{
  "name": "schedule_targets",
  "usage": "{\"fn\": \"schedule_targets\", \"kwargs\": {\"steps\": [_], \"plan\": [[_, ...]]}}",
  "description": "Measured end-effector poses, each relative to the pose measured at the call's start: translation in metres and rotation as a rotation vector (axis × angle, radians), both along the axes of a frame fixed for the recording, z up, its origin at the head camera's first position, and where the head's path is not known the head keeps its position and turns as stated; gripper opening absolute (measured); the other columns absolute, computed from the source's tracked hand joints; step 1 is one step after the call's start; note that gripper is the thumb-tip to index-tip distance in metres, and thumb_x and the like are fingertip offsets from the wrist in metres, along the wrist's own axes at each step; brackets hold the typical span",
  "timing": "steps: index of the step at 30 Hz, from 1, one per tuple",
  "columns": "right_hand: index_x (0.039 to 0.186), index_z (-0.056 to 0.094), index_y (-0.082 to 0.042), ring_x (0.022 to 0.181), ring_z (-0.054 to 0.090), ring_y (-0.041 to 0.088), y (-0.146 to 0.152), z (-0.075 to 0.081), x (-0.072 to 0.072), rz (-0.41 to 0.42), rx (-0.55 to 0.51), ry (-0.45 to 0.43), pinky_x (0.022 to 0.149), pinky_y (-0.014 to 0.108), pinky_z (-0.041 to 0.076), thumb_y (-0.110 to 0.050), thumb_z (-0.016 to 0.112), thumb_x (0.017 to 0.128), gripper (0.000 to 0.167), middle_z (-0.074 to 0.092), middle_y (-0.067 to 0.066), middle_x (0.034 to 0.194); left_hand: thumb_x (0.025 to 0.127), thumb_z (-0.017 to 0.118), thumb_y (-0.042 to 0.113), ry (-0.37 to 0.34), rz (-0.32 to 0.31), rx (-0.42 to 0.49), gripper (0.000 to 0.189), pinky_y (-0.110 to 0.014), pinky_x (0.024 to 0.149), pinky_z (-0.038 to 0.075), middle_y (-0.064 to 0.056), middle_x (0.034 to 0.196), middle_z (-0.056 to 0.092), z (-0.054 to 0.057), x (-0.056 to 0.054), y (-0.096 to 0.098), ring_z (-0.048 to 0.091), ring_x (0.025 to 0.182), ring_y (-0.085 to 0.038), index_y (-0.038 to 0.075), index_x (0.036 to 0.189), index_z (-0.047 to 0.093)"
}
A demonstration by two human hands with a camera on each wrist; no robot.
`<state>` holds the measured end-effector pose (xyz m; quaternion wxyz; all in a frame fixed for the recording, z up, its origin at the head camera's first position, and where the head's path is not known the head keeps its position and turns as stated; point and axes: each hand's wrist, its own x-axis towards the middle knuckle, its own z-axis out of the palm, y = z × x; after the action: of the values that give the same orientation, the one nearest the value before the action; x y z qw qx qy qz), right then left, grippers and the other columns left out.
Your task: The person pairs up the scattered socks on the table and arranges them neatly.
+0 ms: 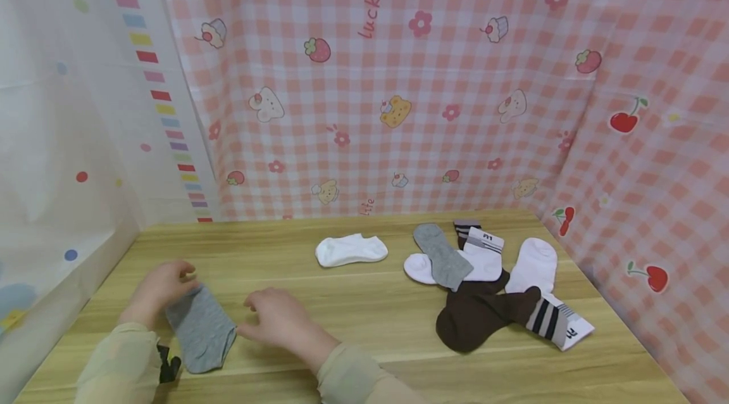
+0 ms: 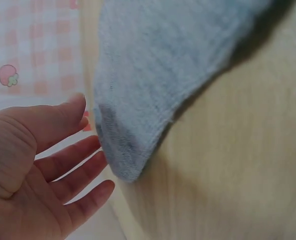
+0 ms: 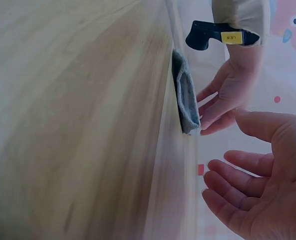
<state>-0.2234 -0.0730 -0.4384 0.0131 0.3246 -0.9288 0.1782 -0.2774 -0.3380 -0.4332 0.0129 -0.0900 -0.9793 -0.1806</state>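
Observation:
A grey ankle sock [image 1: 202, 334] lies flat on the left side of the table, its opening facing the right hand. My left hand [image 1: 162, 290] is at the sock's far left end. In the left wrist view, its fingers [image 2: 78, 160] are spread and relaxed, with the tips right at the sock's narrow end. My right hand [image 1: 287, 321] hovers just right of the sock, fingers loosely bent and nothing in them. From the right wrist view, the sock opening [image 3: 187, 97] gapes slightly, and the right hand [image 3: 257, 180] is apart from it.
A white ankle sock [image 1: 350, 250] lies alone near the table's middle. To the right is a loose pile: another grey sock [image 1: 441, 255], white socks [image 1: 532, 265] and dark brown striped socks [image 1: 484, 318]. Patterned cloth [image 1: 364, 81] hangs behind the wood-grain table [image 1: 342, 309] and at its sides.

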Motion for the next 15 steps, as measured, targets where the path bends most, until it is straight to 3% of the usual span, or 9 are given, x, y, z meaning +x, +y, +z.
{"fn": "schedule_targets", "kwargs": {"steps": [7,15], "plan": [[0.119,0.069,-0.019,0.097,0.060,0.002,-0.0075,-0.0019,-0.0004,-0.007,0.012,-0.019,0.081,0.015,0.045,-0.049,0.070,0.088,0.043,0.068,-0.014,0.106,0.086,0.071,0.009,0.000,0.021,0.007,0.032,-0.058,0.077,0.048,-0.030,0.094,0.064,-0.0036,-0.0008,-0.0015,0.061,0.087,-0.045,-0.016,0.103,0.061],[0.119,0.069,-0.020,0.103,0.060,0.002,-0.0104,-0.0027,0.0014,-0.025,0.036,-0.031,0.084,0.016,0.045,-0.052,0.071,0.087,0.045,0.067,-0.015,0.111,0.085,0.071,0.008,-0.037,0.066,0.013,0.012,-0.048,0.067,0.047,-0.013,0.081,0.062,-0.0064,0.0003,-0.0032,0.057,0.074,-0.029,-0.001,0.085,0.063]]}}
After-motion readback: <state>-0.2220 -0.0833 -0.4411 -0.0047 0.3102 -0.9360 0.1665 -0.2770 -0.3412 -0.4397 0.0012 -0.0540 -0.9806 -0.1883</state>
